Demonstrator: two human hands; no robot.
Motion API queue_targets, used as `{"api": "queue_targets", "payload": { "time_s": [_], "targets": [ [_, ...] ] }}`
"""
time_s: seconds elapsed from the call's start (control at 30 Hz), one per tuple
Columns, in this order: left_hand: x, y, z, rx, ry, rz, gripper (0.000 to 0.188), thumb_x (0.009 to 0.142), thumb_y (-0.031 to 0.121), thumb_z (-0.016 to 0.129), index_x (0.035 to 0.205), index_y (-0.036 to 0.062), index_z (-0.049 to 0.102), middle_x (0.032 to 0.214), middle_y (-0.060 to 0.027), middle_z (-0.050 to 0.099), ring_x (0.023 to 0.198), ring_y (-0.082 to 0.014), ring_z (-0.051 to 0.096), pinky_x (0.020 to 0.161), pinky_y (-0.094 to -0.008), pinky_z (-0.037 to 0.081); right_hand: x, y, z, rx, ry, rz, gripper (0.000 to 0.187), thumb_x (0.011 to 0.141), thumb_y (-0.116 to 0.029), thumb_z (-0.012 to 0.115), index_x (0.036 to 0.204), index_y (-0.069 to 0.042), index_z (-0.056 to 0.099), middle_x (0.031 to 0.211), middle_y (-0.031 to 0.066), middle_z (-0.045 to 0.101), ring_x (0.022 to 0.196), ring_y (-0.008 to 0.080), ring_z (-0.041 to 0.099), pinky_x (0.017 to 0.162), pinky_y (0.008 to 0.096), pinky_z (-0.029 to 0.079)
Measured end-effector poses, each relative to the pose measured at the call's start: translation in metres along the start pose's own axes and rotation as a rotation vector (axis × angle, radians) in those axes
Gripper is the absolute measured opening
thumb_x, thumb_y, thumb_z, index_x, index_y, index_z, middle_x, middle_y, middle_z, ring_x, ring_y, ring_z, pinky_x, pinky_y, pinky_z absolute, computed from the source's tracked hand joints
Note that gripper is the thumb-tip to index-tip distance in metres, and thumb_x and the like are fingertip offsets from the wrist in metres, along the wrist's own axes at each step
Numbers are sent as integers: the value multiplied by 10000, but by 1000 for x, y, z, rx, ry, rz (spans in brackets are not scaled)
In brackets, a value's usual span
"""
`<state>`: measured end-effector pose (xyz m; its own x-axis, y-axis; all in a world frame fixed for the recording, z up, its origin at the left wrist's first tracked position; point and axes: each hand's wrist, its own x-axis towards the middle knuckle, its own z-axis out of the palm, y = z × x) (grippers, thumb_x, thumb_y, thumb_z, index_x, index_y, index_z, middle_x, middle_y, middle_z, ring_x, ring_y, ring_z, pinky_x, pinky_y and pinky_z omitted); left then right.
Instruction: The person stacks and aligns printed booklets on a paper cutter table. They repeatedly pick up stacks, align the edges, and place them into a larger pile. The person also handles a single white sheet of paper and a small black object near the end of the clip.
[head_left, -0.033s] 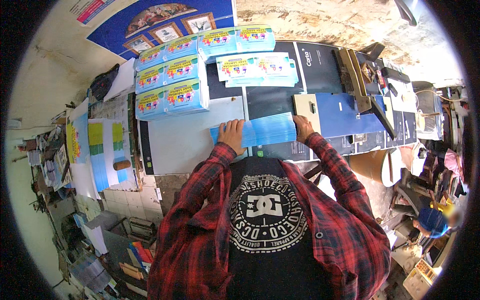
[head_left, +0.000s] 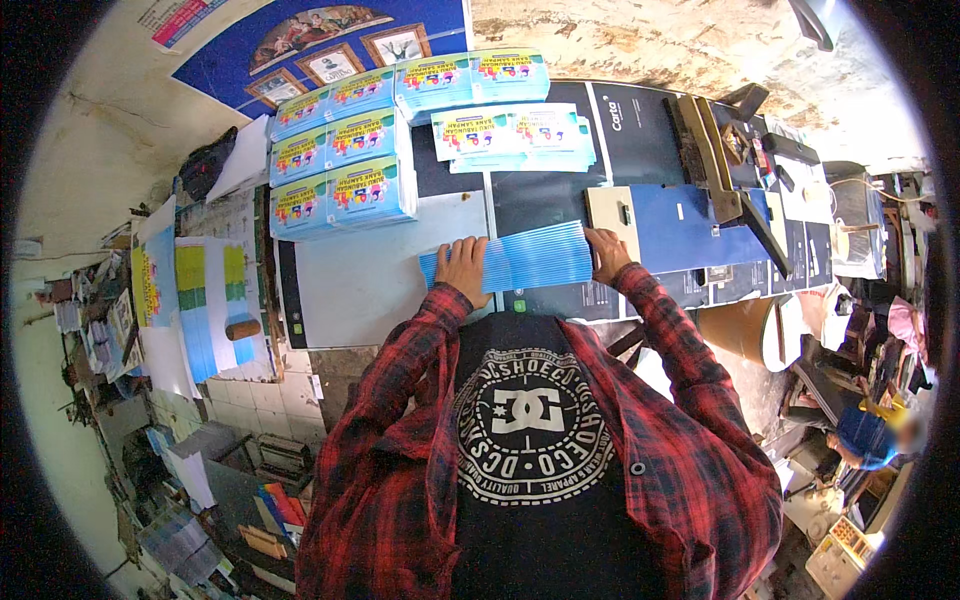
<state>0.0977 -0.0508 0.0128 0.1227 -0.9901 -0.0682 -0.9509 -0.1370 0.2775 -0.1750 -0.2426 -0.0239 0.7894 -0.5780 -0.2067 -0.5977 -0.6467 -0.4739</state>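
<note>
A fanned row of light-blue booklets (head_left: 540,258) lies slightly slanted at the near edge of the table, their edges overlapping like thin strips. Across its left part rests my left hand (head_left: 462,268), fingers bent over the far side and gripping the row. At the right end, my right hand (head_left: 606,256) closes on the booklets' ends, its thumb side partly hidden. Beyond the hands, bundled stacks of printed booklets (head_left: 368,190) stand in rows at the far left. A lower pile of the same booklets (head_left: 520,140) lies to their right.
A pale board (head_left: 380,275) covers the table's left part. To the right are a blue panel (head_left: 690,232) and a cutter-like device with a long dark arm (head_left: 768,238). Printed sheets (head_left: 205,300) lie on a left side table. Another person (head_left: 865,437) is at the far lower right.
</note>
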Motion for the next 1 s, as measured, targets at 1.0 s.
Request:
{"api": "queue_targets", "payload": {
  "time_s": [1.0],
  "targets": [
    [0, -5, 0, 39, -77, 45, 956, 581, 329, 787, 1366, 70, 308, 1282, -137, 434, 1194, -327, 417, 1024, -497, 277, 39, -135, 25, -288, 93, -305, 999, 488, -473, 842, 1312, -112, 409, 1199, 102, 485, 1143, 263, 464, 1011, 485, 296]
  ]
}}
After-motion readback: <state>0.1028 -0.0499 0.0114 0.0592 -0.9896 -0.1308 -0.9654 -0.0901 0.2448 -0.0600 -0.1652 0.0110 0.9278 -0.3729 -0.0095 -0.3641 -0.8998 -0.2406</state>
